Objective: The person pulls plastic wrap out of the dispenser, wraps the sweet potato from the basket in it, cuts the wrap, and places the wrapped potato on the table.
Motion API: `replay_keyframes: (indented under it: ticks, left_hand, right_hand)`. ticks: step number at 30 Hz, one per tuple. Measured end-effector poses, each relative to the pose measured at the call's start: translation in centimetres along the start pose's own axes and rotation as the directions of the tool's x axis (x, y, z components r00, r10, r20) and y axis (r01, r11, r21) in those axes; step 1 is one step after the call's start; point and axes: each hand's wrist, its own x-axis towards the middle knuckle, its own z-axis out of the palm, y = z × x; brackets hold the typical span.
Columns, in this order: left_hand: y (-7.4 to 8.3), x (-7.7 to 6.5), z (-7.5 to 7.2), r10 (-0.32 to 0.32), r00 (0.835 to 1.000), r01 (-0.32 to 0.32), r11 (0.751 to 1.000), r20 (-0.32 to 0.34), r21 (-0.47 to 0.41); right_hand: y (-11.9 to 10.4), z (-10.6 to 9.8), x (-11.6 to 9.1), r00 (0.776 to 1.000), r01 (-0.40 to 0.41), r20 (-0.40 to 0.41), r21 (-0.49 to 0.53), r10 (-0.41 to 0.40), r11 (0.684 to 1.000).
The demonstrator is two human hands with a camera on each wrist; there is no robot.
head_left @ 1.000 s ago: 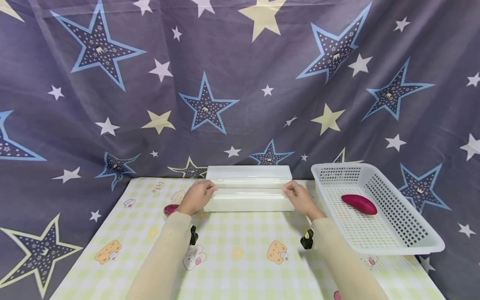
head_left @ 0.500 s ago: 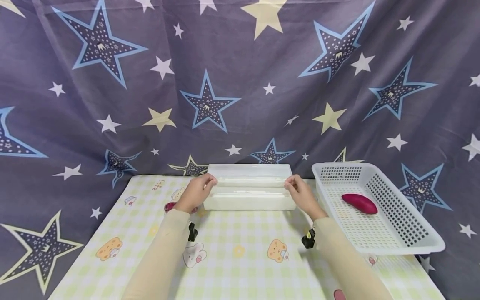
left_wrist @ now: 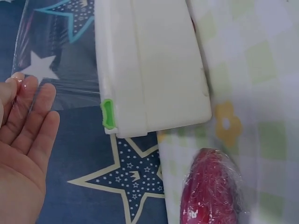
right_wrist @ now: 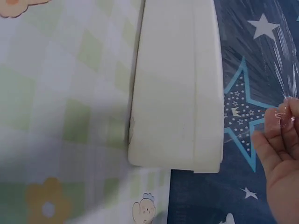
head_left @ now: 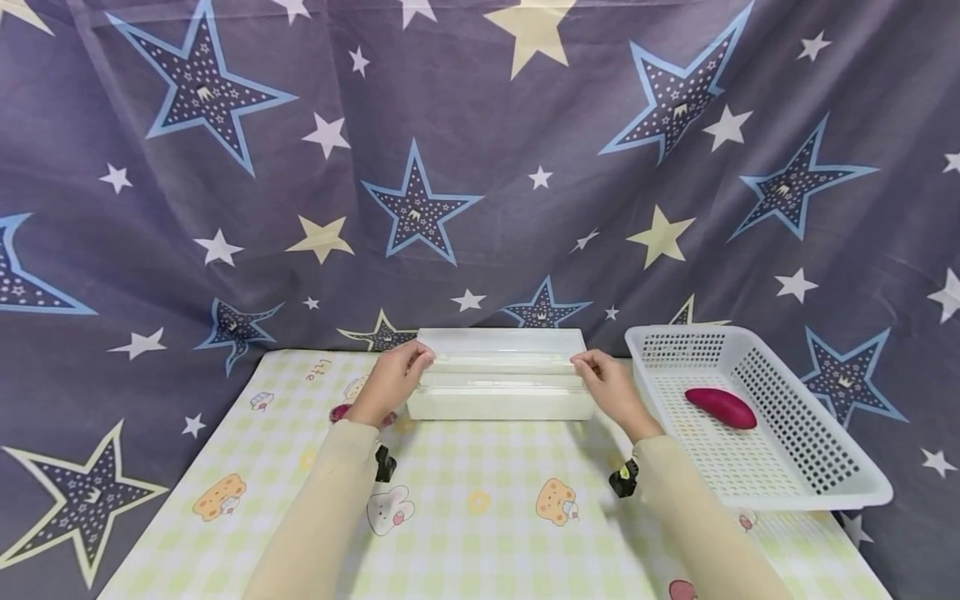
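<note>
"On the left of the checked cloth [head_left: 450,542], what lies there?"

"A film-wrapped red vegetable [left_wrist: 210,191], just beside the left hand [head_left: 388,385]; that thumb and fingertip pinch clear film [left_wrist: 70,88]."

"And the film?"

"Stretched between both hands, reaching to the white box [head_left: 501,404]."

"The right hand [head_left: 615,390]?"

"Thumb and fingertips pinch the film's other end."

"Beyond it?"

"A white basket [head_left: 795,425], a magenta vegetable [head_left: 722,408] lying inside."
</note>
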Motion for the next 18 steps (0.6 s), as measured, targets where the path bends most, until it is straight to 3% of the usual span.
replay_keyframes:
  ticks: [18]
  left_hand:
    - [1.9, -0.2, -1.6, 0.059, 0.995, -0.066, 0.993, -0.080, -0.099]
  right_hand:
    - [-1.4, -1.0, -0.1, 0.986, 0.139, -0.112, 0.113, -0.127, 0.984]
